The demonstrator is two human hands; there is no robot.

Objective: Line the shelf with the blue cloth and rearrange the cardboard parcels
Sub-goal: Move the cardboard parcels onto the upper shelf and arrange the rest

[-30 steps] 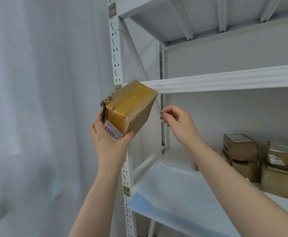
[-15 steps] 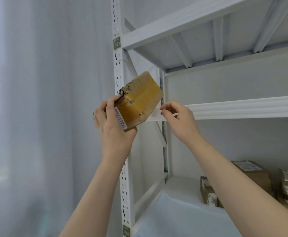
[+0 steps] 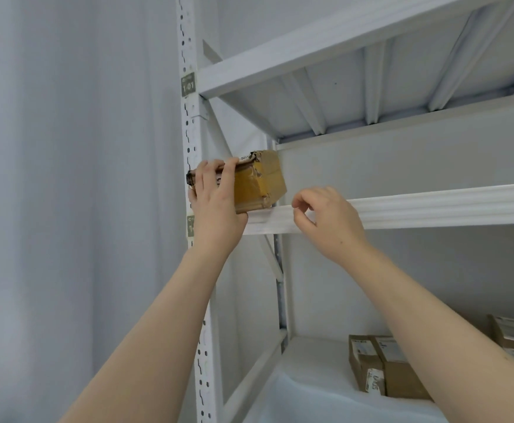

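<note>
Two hands and at least three cardboard parcels are counted. One taped parcel (image 3: 260, 181) is gripped by the raised left hand (image 3: 216, 203), fingers wrapped over its near end, at the left end of the middle beam (image 3: 432, 206), with its lower edge at the beam's top. The right hand (image 3: 326, 218) is held before the beam, just right of that parcel, fingers curled; whether anything is pinched cannot be told. Well below the beam, the lower shelf (image 3: 255, 370) is lined with blue cloth (image 3: 326, 398), and the further parcels (image 3: 384, 364) are kept there.
</note>
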